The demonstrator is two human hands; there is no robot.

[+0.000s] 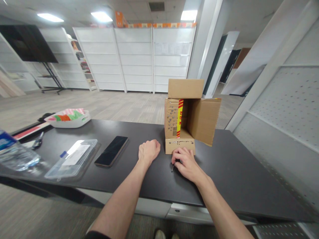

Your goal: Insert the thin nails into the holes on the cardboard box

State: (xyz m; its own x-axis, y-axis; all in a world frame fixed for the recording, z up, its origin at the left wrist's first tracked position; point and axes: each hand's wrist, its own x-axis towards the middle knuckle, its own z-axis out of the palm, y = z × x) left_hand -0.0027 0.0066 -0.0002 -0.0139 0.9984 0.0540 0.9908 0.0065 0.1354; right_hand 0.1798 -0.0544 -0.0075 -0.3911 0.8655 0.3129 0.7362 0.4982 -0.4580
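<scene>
You seem to be at a handling step, with a thin metal rod (172, 168) at the near side of an open brown cardboard box (187, 117); a next move calls for a surer pinch on the rod and a steady box. The box stands on the smooth black tabletop (229, 169), right of centre, its dotted near flap (177, 145) lowered towards you. Your right hand (184, 163) arches palm down at that flap, fingers curled around the rod, whose tip points near; whether they touch the cardboard you cannot tell. Your left hand (149, 152) rests left of the box, closed in a loose fist, nothing showing in it.
</scene>
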